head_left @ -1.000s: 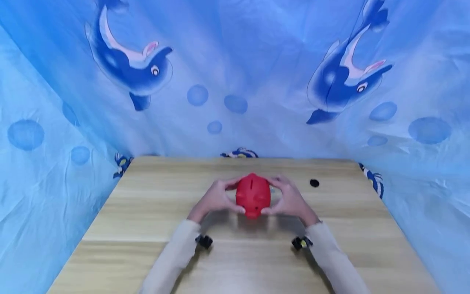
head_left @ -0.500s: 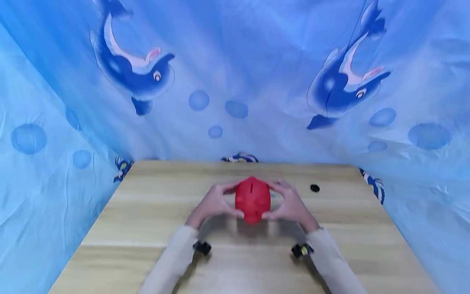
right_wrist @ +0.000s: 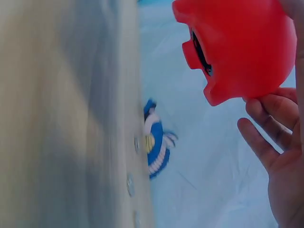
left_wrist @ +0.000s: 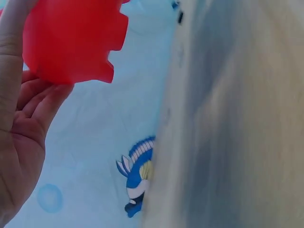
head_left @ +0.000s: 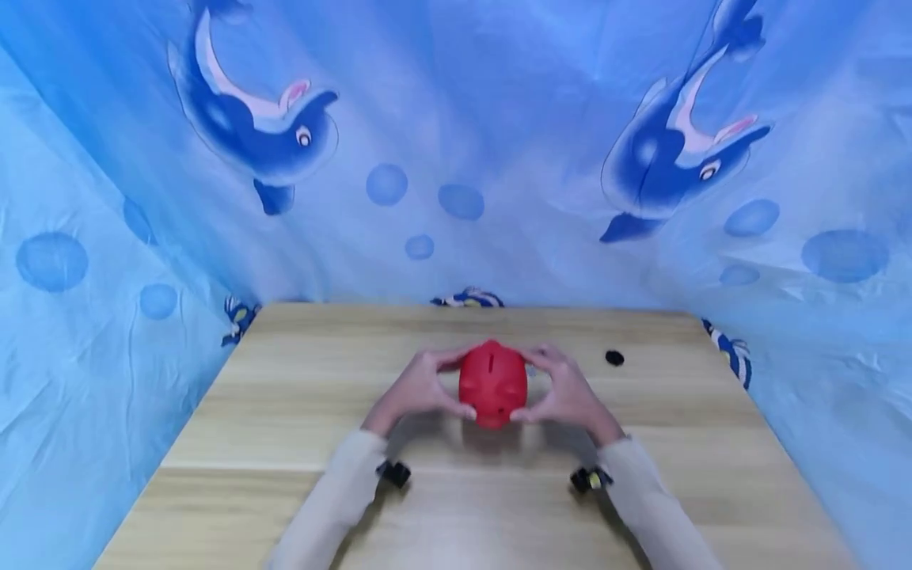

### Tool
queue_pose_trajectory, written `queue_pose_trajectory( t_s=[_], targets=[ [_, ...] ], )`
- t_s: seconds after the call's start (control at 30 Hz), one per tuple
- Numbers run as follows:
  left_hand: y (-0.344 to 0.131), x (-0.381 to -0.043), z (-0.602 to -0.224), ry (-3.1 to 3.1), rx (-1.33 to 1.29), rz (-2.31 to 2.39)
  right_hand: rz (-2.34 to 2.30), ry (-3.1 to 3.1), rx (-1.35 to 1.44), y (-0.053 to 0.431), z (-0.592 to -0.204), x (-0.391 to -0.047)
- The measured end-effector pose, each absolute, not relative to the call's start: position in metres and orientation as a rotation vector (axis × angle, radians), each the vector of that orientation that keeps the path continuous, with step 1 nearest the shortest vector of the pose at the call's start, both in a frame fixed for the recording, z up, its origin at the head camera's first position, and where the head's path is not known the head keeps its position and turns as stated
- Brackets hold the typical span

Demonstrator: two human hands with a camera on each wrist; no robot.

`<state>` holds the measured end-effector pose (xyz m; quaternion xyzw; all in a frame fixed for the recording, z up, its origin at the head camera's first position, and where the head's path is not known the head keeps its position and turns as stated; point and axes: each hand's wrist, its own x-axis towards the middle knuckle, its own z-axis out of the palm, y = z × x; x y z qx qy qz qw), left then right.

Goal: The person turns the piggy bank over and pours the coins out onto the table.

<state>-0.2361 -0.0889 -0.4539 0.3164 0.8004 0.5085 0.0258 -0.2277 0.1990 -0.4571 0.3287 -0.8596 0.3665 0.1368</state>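
Both hands hold a red piggy bank (head_left: pixel 493 384) between them, its slotted back up and its snout toward the person. The left hand (head_left: pixel 422 386) grips one side, thumb near the snout and fingers toward the rear. On the other side, the right hand (head_left: pixel 559 388) grips it the same way. In the wrist views, a gap separates its feet from the table. Its underside has a dark opening (right_wrist: pixel 202 52) with a small shiny spot at the edge. Several silvery discs, coin-like (right_wrist: pixel 130 184), lie on the table below; the hands largely hide them in the head view.
A black round disc (head_left: pixel 614 358) lies on the wooden table (head_left: pixel 285 443), to the right of the right hand. Blue cloth with dolphins (head_left: pixel 456 253) hangs behind the table and along both sides. Small black devices (head_left: pixel 393 473) sit at both wrists.
The head view dips and returns slightly. Still gripped by both hands, the piggy bank has come slightly nearer the person; its tilt varies a little.
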Motion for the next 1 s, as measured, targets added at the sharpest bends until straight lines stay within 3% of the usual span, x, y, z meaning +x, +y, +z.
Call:
queue_pose_trajectory(
  t_s=[0.73,1.0],
  targets=[
    [-0.089,-0.237,-0.443,2.548,1.119,1.559,1.025,-2.421,0.998,0.196,-0.454,-0.227],
    [-0.083,-0.210,-0.408,2.494,0.885,1.697,1.148,-2.184,1.033,0.191,-0.435,-0.217]
  ],
)
